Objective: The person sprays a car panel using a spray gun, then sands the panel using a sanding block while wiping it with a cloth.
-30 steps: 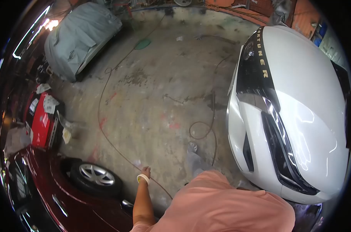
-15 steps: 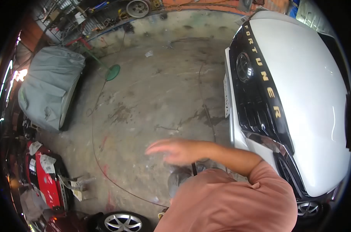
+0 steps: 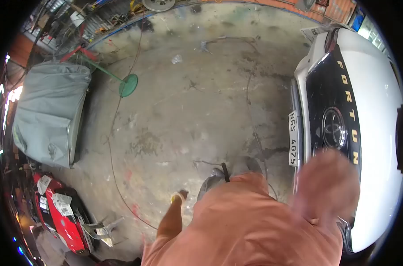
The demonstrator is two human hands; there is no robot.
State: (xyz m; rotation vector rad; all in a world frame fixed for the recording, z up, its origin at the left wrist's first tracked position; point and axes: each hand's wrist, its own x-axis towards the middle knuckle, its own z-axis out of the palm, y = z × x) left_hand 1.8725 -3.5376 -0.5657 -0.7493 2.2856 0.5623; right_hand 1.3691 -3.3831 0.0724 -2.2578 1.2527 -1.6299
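Rather dim light covers the floor (image 3: 201, 115); beyond its left edge a lamp (image 3: 16, 93) glares. The right hand (image 3: 326, 184) is heavily blurred; the view bends toward black corners.

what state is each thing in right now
cover, draped
white car, hood apparently shut
plate, mounted on the white car
red panel, papers lying on it
green stand, standing on the floor
hose, loose and bent across the floor
left hand, lowered, grip unclear
right hand, raised, blurred, grip unclear

The rounded metal hood (image 3: 379, 146) was white, the glossy grille panel (image 3: 328, 97) black with gold letters (image 3: 352, 115), the draped fabric cover (image 3: 50, 119) grey.
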